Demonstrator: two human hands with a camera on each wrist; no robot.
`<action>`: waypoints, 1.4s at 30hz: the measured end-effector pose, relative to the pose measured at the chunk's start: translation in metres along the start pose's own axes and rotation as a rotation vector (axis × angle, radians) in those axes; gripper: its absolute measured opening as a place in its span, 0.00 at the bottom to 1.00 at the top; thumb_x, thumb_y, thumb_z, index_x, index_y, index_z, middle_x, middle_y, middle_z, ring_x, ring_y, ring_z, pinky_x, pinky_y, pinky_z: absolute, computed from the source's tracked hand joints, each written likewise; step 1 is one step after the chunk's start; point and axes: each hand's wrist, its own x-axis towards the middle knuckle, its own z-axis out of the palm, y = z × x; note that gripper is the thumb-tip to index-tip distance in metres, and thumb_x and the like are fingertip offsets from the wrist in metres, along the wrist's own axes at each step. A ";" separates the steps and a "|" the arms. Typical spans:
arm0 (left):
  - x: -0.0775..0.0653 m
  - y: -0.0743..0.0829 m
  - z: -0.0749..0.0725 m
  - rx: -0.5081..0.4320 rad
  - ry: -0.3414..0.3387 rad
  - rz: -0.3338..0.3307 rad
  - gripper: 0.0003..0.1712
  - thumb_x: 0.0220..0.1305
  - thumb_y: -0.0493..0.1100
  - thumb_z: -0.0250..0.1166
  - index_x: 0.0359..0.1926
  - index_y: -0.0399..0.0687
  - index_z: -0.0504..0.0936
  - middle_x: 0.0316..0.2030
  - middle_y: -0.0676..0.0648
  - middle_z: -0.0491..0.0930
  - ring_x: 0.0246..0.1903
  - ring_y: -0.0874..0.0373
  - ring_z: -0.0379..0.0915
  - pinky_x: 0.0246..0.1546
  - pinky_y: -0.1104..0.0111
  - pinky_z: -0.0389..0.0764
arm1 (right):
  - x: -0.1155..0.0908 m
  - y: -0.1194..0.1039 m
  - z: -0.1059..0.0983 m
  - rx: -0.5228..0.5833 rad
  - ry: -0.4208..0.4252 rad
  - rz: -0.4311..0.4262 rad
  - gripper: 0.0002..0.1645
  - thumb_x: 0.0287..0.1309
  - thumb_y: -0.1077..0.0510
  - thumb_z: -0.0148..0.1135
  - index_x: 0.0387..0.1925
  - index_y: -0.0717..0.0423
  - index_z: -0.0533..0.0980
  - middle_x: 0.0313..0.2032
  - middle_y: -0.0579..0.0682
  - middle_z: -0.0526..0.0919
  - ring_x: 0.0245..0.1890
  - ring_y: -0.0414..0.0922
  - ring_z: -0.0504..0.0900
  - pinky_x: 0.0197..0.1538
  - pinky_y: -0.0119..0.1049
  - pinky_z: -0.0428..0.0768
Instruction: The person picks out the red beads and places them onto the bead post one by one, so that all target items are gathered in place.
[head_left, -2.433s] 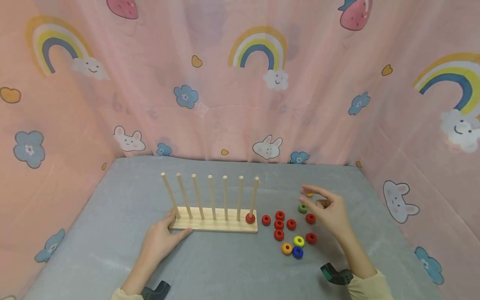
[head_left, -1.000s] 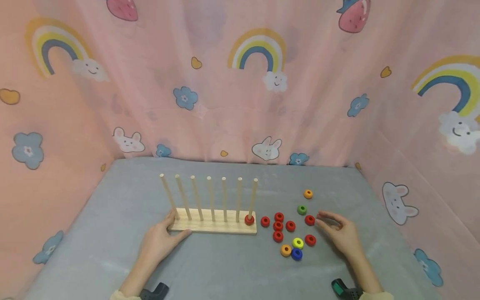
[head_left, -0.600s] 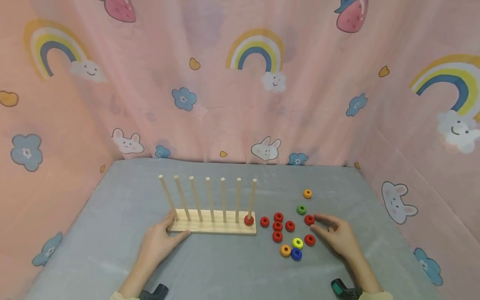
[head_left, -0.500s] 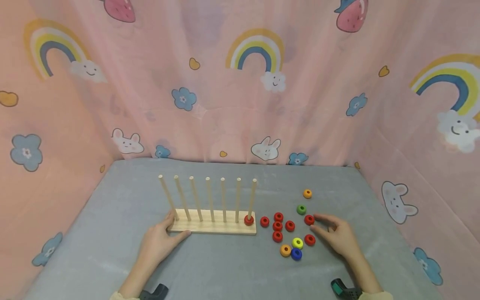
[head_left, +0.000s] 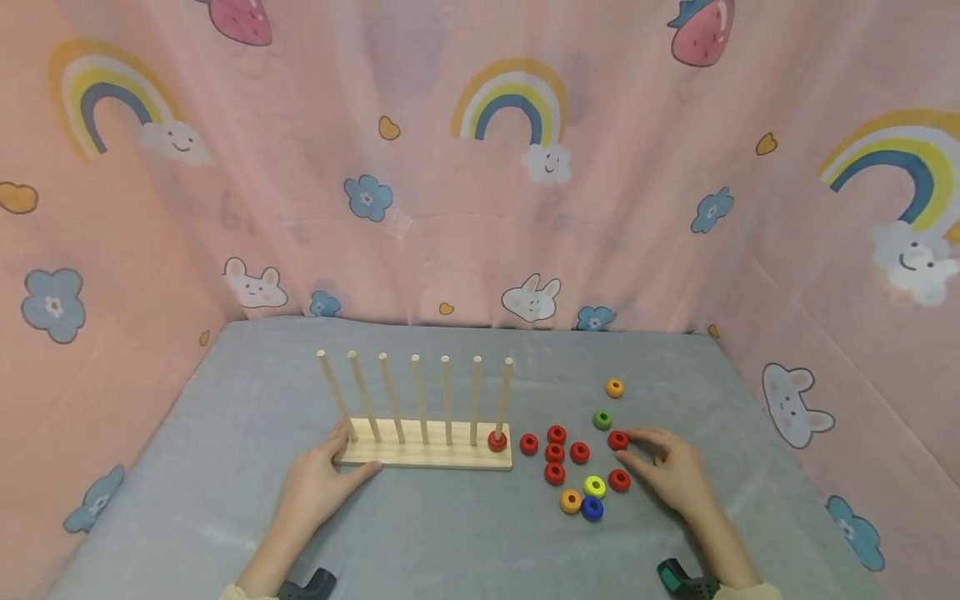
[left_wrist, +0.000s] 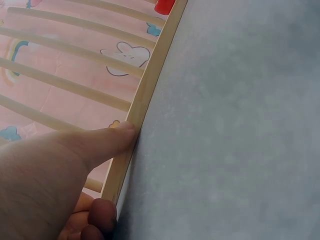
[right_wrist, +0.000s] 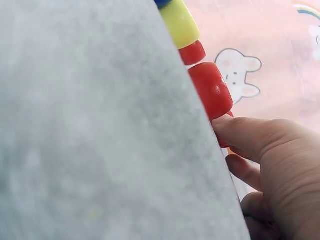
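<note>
My left hand (head_left: 318,479) grips the left end of a wooden peg stand (head_left: 442,454), thumb on its front edge and fingers round the end, as the left wrist view also shows. The stand bears a row of several upright pegs, and a red bead (head_left: 497,442) sits at the foot of the rightmost one. On the right, my right hand (head_left: 675,471) pinches another red bead (head_left: 618,440) on the table between thumb and forefinger. In the right wrist view a nearer red bead (right_wrist: 212,90) partly hides the pinched one.
Between stand and right hand lie several loose red beads (head_left: 555,453), a yellow bead (head_left: 594,487), an orange bead (head_left: 571,501) and a blue bead (head_left: 592,509). Farther back are a green bead (head_left: 602,419) and an orange bead (head_left: 614,388). A pink curtain (head_left: 450,250) encloses the grey table (head_left: 450,542).
My right hand has come down from above the green bead, moved to the right of the red bead, then closed in on it. My left hand has kept its grip on the stand.
</note>
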 end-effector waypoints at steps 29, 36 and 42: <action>0.000 0.000 0.000 -0.001 0.000 -0.003 0.54 0.61 0.64 0.78 0.74 0.32 0.70 0.73 0.34 0.69 0.65 0.30 0.74 0.54 0.39 0.82 | -0.001 -0.005 0.003 -0.019 0.037 -0.011 0.20 0.61 0.51 0.79 0.51 0.55 0.88 0.49 0.56 0.89 0.33 0.42 0.78 0.32 0.33 0.72; 0.000 -0.001 0.000 -0.007 -0.001 -0.001 0.55 0.60 0.64 0.78 0.74 0.31 0.70 0.73 0.34 0.69 0.63 0.29 0.76 0.47 0.44 0.85 | -0.001 -0.004 0.002 0.041 -0.002 0.074 0.21 0.63 0.54 0.77 0.54 0.59 0.85 0.50 0.61 0.87 0.15 0.36 0.62 0.20 0.32 0.65; 0.000 -0.001 0.000 -0.001 0.000 0.010 0.55 0.60 0.65 0.78 0.74 0.31 0.71 0.72 0.33 0.70 0.63 0.29 0.75 0.50 0.42 0.84 | -0.002 -0.004 0.001 0.063 -0.002 0.092 0.22 0.63 0.57 0.76 0.56 0.60 0.84 0.50 0.63 0.86 0.13 0.35 0.60 0.18 0.31 0.64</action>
